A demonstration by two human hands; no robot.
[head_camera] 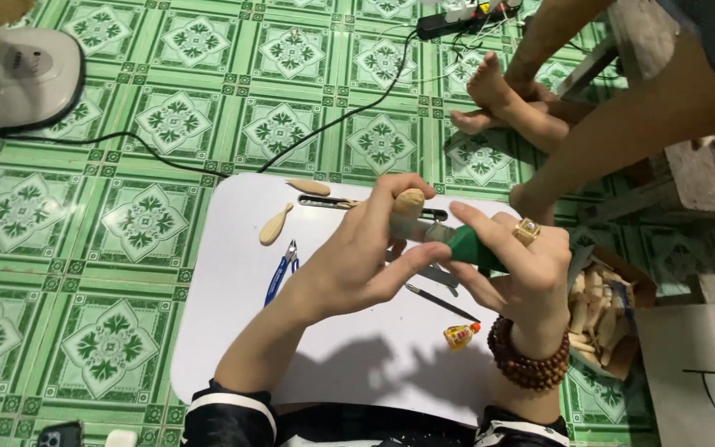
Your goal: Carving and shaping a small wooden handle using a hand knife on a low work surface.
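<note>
Above the white surface [233, 314], the left hand [357, 257] grips a small tan wooden carving [410, 201]; the right hand [523, 273] clenches a green-handled tool [472, 246], whose tip could slip into fingers.

The left hand [357, 257] is covering most of the wooden piece [410, 201], leaving only its rounded tip showing. The right hand [523, 277] is wrapping the green-handled tool [469, 247], and the tool's working end is disappearing behind the left fingers, so its kind cannot be told. The worktop [233, 331] is running under the forearms, which are hiding its near edge. The fan base [18, 79] is being cut by the left and top edges. Another person's leg [622, 141] is leaving the picture at the upper right. The phone [59, 434] is being clipped by the bottom edge. The small bottle [461, 334] is too small to read.
</note>
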